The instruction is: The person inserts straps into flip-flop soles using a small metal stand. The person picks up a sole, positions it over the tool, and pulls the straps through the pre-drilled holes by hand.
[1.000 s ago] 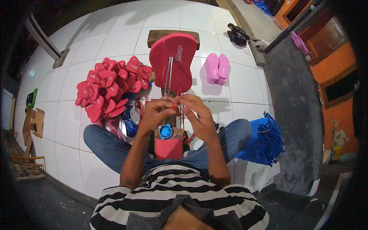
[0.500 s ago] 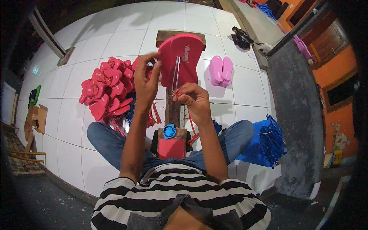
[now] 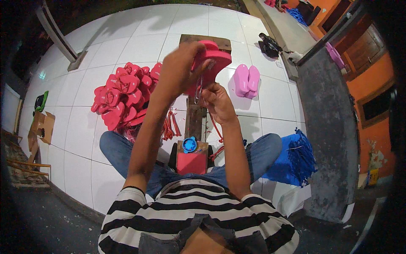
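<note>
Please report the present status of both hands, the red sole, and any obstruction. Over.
Left hand gripping red sole, upper end. Right hand beside metal prongs, exact grip unclear. Sole bent. Left hand blocking view of part of it.

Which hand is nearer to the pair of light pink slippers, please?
The right hand is nearer: it is just left of the light pink slippers, while the left hand is farther left, holding the red sole.

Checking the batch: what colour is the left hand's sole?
Pinkish red sole, best seen in the head view.
</note>
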`<state>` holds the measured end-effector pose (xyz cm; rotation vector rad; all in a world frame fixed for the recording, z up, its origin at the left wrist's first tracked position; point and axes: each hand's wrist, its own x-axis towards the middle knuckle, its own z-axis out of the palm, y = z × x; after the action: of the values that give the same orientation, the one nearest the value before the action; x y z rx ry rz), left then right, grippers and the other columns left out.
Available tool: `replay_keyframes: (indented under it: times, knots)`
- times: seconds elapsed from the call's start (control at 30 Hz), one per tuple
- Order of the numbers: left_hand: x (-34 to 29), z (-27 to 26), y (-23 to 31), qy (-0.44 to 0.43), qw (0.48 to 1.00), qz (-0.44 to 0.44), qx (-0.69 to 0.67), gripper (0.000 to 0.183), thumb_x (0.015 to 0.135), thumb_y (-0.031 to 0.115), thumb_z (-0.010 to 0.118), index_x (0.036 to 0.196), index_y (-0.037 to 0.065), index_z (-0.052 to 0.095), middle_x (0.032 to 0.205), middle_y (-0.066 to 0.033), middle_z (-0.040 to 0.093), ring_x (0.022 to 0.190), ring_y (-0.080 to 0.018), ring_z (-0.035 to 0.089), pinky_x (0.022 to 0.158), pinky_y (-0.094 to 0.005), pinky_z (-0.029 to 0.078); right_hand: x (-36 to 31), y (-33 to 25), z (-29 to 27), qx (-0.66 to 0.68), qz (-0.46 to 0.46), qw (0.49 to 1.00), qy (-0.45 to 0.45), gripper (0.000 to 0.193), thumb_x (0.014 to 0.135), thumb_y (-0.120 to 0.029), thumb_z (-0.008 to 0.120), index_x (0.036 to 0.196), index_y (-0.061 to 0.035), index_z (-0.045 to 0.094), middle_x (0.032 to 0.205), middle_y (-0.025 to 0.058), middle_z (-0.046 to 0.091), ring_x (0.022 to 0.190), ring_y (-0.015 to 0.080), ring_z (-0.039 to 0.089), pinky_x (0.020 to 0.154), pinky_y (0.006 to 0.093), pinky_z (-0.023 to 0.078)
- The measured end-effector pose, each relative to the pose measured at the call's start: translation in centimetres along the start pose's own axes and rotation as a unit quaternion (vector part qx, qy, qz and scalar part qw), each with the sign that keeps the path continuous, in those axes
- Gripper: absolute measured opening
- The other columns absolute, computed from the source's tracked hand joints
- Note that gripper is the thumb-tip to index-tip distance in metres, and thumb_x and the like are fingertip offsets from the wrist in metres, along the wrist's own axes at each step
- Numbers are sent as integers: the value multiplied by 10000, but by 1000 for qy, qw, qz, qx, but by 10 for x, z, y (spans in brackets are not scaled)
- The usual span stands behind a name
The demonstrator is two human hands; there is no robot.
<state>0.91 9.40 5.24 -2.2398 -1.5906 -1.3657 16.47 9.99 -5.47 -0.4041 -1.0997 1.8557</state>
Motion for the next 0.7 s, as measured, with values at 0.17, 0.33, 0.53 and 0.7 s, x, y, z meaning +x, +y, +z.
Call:
replay_keyframes:
  times: [0.17,0.33,0.53,0.7]
  knots:
    - [-52,-15,8,-12,968,-114,-223,318,837,187,669,1093,34,560,988,-84,636,863,-180,606,728,-307,469,-41,-14,31,-214,-15,972,94,243,838,-186,682,996,-27,586,832,47,593,785,164,568,726,288,450]
    - [-68,3,29,90,902,-154,-393,336,936,247,535,1178,15,524,1051,-74,601,967,-154,553,850,-288,429,-42,-33,28,-461,-316,798,225,516,803,-232,716,1232,-41,501,1116,127,579,1107,266,516,921,370,426]
    - [-38,23,14,-6,804,-226,-550,355,983,338,443,1113,34,571,991,-27,601,910,-100,541,804,-239,425,7,-67,38,-264,-183,946,-35,548,828,-186,702,1291,-31,453,1304,85,486,1167,180,493,980,343,421]
    - [-51,20,29,33,836,-235,-495,333,979,352,467,982,49,606,851,26,585,782,-44,492,693,-207,402,3,-45,33,-220,-181,959,-1,338,855,-92,644,1173,-25,551,1128,86,612,1037,158,575,915,308,464]
